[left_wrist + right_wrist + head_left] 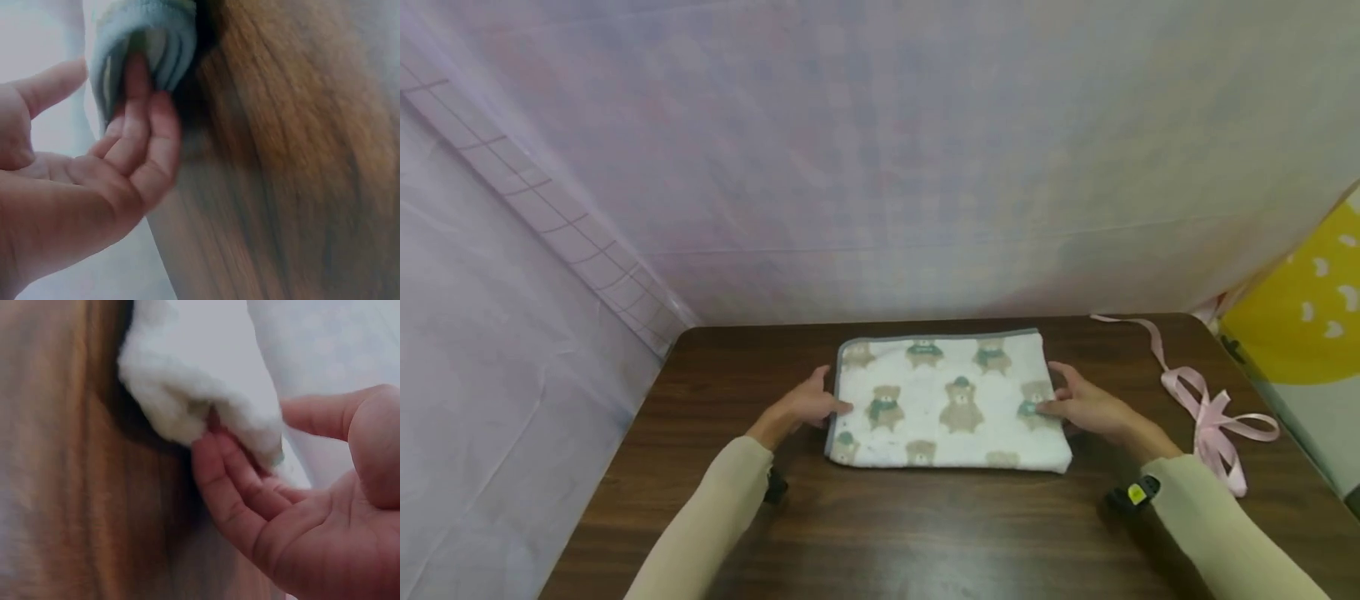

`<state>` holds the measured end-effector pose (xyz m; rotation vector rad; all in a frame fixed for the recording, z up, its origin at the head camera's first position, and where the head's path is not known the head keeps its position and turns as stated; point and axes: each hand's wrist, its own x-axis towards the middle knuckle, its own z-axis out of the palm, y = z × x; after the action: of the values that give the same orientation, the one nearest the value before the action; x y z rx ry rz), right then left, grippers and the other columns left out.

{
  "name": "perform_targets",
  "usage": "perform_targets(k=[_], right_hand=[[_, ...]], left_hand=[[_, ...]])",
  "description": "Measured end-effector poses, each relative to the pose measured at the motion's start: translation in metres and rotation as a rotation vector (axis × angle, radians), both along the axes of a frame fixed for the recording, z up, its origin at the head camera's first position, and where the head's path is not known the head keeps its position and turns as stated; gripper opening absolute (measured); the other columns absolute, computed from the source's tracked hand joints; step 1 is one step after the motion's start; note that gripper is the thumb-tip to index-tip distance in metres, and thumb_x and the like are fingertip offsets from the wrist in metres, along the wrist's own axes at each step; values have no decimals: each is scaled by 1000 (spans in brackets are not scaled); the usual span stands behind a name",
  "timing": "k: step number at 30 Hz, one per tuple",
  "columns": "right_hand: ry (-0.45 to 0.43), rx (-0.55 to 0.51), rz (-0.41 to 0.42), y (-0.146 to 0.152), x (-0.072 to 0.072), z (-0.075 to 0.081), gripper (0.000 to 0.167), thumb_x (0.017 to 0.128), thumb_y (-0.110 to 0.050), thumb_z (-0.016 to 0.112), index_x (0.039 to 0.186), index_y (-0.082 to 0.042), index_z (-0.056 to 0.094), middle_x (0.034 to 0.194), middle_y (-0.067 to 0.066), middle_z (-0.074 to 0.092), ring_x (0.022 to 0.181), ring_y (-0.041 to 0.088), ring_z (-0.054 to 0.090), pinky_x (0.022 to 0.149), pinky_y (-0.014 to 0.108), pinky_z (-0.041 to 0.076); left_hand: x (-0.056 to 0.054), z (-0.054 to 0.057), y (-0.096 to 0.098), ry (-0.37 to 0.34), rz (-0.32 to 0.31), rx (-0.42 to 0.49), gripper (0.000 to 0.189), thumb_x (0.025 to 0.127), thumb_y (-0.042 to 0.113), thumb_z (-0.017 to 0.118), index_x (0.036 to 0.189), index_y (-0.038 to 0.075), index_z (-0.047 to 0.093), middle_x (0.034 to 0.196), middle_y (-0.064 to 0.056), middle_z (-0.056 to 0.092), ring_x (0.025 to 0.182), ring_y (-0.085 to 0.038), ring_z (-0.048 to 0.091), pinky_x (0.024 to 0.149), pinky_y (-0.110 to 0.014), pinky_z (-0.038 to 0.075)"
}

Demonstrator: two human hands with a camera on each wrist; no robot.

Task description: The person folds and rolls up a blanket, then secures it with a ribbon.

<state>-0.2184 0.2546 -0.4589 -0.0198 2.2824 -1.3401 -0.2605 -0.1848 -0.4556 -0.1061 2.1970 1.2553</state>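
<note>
A folded white blanket (917,417) with brown bears in green scarves and hats lies on the dark wooden table, grey trim along its left and back edges. At its left edge my left hand (811,402) pinches the cloth, thumb on top. In the left wrist view, the fingers (164,134) reach in among the stacked grey-edged layers (144,22). My right hand (1093,410) grips the right edge, its thumb lying over a printed bear. In the right wrist view, fingertips push into a fold of the fluffy white side (187,369).
A pink ribbon bow (1210,417) with a long tail lies on the table (910,533) at the right, beyond my right hand. Pale checked cloth (887,167) hangs behind the table's back edge. A yellow patterned sheet (1300,317) is off the right side.
</note>
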Motion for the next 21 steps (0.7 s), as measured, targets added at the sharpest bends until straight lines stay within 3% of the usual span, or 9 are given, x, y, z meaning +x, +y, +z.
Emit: perform_targets(k=[6,12,15,21], right_hand=[[30,-28,1,-3,22,-1,89,100,-20,57,155,0,-10,137,42,34,115,38,54,86,44,53],[245,55,-19,-8,37,-5,74,98,-4,52,152,10,3,114,33,54,100,32,56,77,31,48],[302,107,-33,-11,42,-7,71,96,0,52,152,9,9,112,32,56,101,36,56,79,36,49],[357,226,10,-14,48,-6,64,96,2,51,150,7,19,117,35,56,102,39,58,76,44,51]], left_hand=[[13,3,-15,-38,-94,39,97,92,20,70,158,5,1,150,-35,32,117,-40,58,94,-49,51],[20,1,-22,-21,-103,90,89,95,12,62,157,2,-2,116,-27,62,96,-28,66,93,-44,53],[22,1,-24,-1,-100,111,87,95,7,57,157,2,-3,102,-21,69,91,-26,67,90,-43,54],[29,2,-25,35,-108,63,86,94,5,58,157,0,-1,93,-15,69,85,-24,66,83,-41,55]])
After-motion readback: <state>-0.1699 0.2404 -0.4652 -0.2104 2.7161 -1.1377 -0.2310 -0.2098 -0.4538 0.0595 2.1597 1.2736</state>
